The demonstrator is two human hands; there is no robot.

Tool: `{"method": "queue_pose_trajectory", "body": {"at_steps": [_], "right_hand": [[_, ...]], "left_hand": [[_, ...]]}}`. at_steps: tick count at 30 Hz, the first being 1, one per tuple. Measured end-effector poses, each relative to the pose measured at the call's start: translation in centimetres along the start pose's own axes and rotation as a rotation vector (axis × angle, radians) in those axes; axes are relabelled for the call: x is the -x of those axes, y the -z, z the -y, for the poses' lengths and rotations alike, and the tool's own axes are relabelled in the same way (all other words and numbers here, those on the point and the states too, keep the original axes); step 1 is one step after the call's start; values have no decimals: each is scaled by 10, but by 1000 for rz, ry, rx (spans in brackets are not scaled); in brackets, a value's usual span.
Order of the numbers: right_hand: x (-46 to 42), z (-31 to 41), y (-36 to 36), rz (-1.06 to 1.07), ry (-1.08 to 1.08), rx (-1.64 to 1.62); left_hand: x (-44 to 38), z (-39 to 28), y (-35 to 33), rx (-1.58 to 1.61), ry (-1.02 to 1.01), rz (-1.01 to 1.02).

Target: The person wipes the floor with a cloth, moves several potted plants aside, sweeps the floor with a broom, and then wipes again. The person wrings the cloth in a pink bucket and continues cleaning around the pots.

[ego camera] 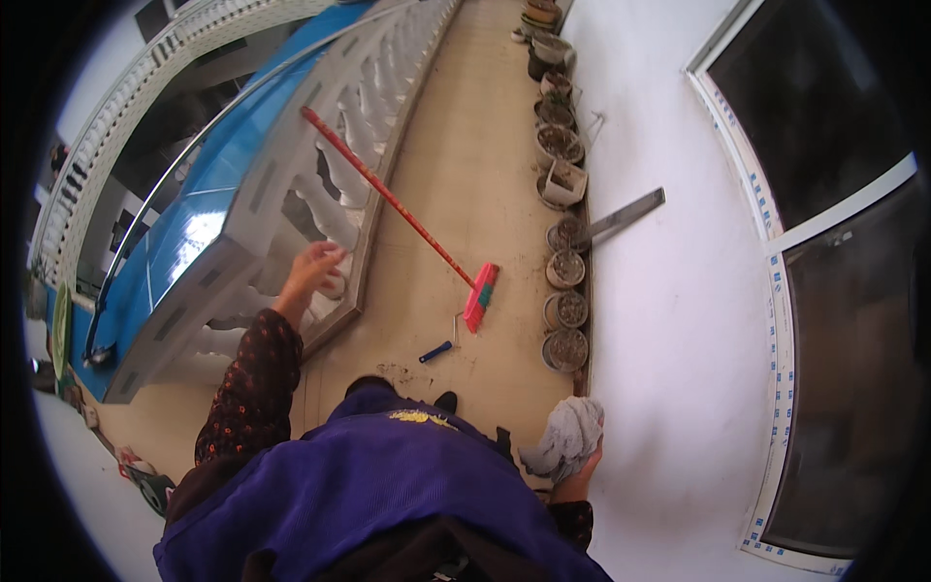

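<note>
My right hand [596,455] grips a crumpled grey cloth [567,436] beside the white wall, at waist height. Its fingers are mostly behind the cloth. Out to the left, my left hand [314,270] holds nothing, its fingers a little apart and slightly blurred. It is nearest to the white balustrade [327,211]; whether it touches a baluster I cannot tell. In front of me a broom [396,204] leans with its red handle against the balustrade. Its pink head [480,298], with pink and green bristles, rests on the floor. Near it lies a paint roller frame with a blue handle [436,352].
Several plant pots [566,269] with soil line the wall [647,305] on the right. A flat metal strip [625,216] leans there from a pot. Blue tiles [196,196] and a metal rail top the balustrade. Dirt specks [407,375] lie on the tiled floor [444,153].
</note>
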State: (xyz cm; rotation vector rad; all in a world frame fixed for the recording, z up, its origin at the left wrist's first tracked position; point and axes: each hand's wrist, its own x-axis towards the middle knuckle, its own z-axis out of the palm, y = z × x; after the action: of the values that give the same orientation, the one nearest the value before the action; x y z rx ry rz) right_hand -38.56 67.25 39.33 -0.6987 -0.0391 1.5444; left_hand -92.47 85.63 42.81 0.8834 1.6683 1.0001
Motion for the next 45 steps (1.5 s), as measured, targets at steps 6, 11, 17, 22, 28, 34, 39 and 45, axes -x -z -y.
{"method": "queue_pose_trajectory", "body": {"at_steps": [6, 11, 17, 22, 28, 34, 39, 45], "right_hand": [[-33, 15, 6, 56, 95, 108], [-35, 0, -33, -230, 146, 195], [-38, -46, -94, -645, 51, 252], [-32, -66, -116, -890, -271, 478], [-6, -85, 37, -246, -548, 1196], [-102, -68, 68, -116, -817, 1174], [-125, -54, 96, -31, -917, 1294], [-110, -14, 68, -387, -787, 1173]], "left_hand": [[-117, -7, -6, 57, 87, -119], [-232, -3, -34, 147, 214, -187], [-349, 22, -37, 577, 217, -165], [-402, -40, -7, 769, 79, -294], [-422, -57, 87, 546, 77, -360], [-378, -63, 13, 184, 257, -389], [-361, -54, 37, -37, 306, -363], [-382, -77, 59, 252, 216, -654]]}}
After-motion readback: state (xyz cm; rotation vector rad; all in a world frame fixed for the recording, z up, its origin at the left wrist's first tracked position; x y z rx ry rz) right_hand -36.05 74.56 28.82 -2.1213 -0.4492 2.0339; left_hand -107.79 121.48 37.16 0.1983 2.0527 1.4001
